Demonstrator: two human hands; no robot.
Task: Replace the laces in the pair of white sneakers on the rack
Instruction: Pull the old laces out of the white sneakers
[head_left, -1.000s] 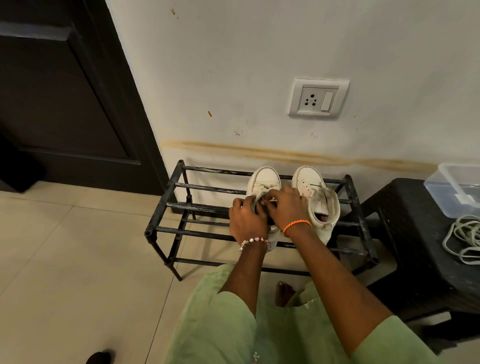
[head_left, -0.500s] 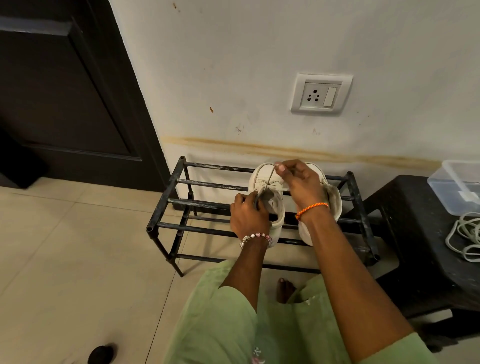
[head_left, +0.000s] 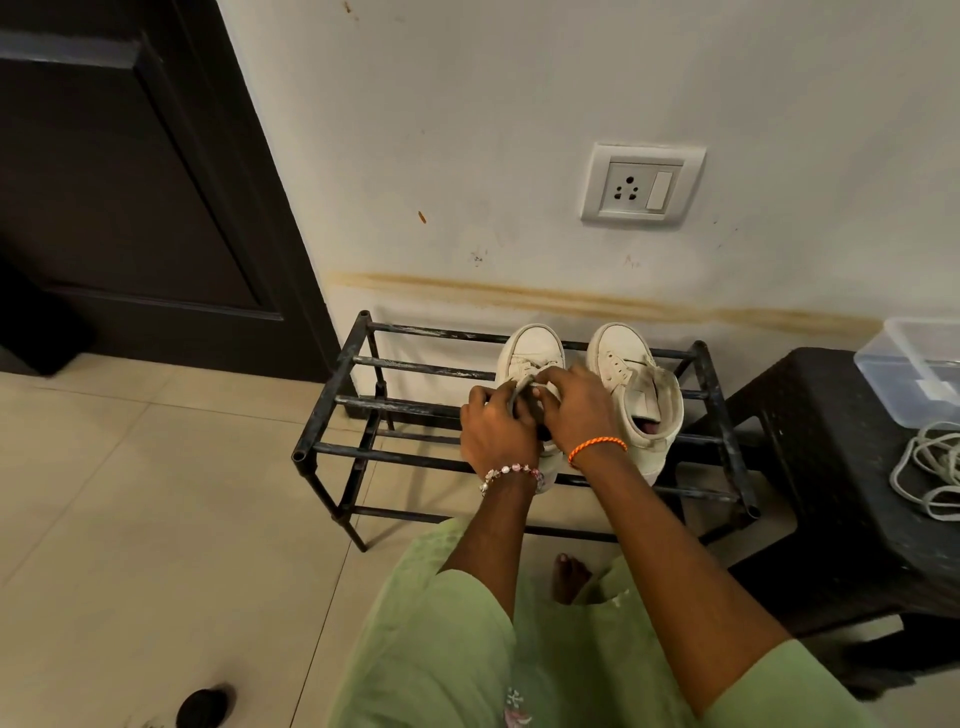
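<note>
Two white sneakers stand toes to the wall on the top bars of a black metal rack (head_left: 332, 395). The left sneaker (head_left: 530, 348) has a lace in its eyelets, and both my hands are on its laced part. My left hand (head_left: 496, 428) pinches a strand of the lace (head_left: 522, 387) at the tongue. My right hand (head_left: 582, 402) lies over the shoe's opening with fingers curled at the same lace. The right sneaker (head_left: 631, 384) stands beside it with its collar open and no lace showing.
A black plastic stool (head_left: 831, 467) stands right of the rack, carrying a clear plastic box (head_left: 914, 364) and a loose bundle of white laces (head_left: 930, 467). A dark door (head_left: 130, 182) is on the left. A wall socket (head_left: 641, 184) sits above the rack.
My right hand, raised toward the toe pulling a lace strand up half a second ago, has come back down onto the left sneaker's tongue beside my left hand.
</note>
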